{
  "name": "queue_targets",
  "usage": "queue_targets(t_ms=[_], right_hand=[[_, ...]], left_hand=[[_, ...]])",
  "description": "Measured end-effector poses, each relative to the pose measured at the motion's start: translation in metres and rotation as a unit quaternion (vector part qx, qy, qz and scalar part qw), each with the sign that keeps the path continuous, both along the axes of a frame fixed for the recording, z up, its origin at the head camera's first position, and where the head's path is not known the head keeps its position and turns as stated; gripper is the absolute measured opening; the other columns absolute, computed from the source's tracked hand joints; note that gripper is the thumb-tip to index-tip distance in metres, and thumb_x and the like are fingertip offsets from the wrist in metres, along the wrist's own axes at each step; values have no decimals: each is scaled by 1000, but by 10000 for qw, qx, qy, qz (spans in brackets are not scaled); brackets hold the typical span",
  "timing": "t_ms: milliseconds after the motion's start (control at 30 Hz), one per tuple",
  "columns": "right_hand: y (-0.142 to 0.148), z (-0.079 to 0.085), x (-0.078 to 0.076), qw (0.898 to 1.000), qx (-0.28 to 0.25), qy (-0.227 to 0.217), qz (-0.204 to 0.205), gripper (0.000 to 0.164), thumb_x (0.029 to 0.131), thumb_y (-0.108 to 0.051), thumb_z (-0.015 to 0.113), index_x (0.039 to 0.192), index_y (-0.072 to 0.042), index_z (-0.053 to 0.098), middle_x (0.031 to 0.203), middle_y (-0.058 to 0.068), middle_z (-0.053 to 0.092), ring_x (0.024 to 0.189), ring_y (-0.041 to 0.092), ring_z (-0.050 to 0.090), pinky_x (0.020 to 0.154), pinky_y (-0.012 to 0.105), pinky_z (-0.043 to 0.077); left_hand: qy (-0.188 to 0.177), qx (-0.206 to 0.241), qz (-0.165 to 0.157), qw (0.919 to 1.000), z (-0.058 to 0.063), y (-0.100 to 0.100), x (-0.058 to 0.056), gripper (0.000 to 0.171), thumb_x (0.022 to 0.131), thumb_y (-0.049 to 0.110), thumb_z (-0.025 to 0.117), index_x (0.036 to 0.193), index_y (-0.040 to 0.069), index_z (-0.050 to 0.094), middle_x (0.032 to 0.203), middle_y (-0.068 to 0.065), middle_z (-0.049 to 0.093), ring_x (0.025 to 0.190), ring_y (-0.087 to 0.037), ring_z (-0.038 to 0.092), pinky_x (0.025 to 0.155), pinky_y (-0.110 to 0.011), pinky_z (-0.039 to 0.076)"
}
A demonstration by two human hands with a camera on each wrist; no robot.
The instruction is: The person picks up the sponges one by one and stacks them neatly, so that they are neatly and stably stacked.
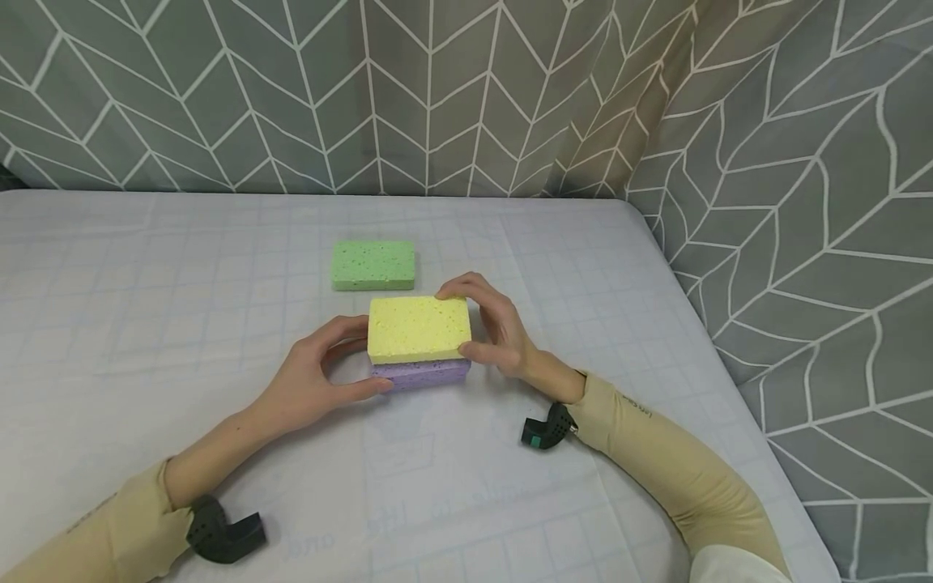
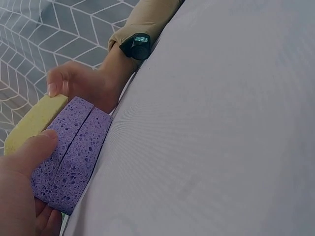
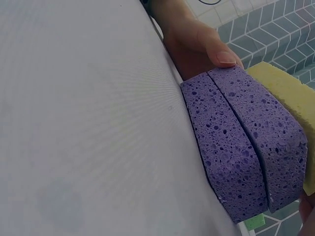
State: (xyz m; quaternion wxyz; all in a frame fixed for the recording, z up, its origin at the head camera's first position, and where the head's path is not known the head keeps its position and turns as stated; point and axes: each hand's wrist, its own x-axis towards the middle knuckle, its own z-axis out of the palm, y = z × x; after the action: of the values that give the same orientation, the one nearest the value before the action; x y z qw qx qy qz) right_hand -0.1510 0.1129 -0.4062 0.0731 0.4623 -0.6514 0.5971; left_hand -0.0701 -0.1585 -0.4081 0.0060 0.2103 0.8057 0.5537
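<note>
Two purple sponges lie flat, one on the other, on the table; the upper purple sponge [image 3: 261, 118] and the lower purple sponge [image 3: 221, 147] show a thin seam between them. Over them is a yellow sponge [image 1: 419, 328], level and covering most of the purple from above. My left hand [image 1: 309, 372] grips the purple stack at its left end, the thumb on the upper purple sponge's near side. My right hand [image 1: 499, 328] pinches the right end of the yellow sponge between thumb and fingers. Whether yellow touches purple cannot be told.
Just behind the stack lies a green sponge [image 1: 373, 263] on the white-covered table [image 1: 182, 324]. A patterned grey curtain [image 1: 328, 97] hangs along the back and right. Each wrist carries a black camera [image 1: 226, 530].
</note>
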Motion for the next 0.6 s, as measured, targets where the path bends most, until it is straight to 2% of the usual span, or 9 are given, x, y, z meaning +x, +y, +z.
queue_targets(t_ms=[600], right_hand=[[1, 0, -6, 9998, 52, -61, 182, 73, 86, -53, 62, 117, 12, 59, 112, 24, 59, 111, 26, 52, 103, 40, 45]], left_hand=[[-30, -15, 44, 10000, 1, 2, -3, 73, 75, 18, 90, 138, 21, 54, 136, 4, 58, 126, -5, 55, 112, -22, 47]])
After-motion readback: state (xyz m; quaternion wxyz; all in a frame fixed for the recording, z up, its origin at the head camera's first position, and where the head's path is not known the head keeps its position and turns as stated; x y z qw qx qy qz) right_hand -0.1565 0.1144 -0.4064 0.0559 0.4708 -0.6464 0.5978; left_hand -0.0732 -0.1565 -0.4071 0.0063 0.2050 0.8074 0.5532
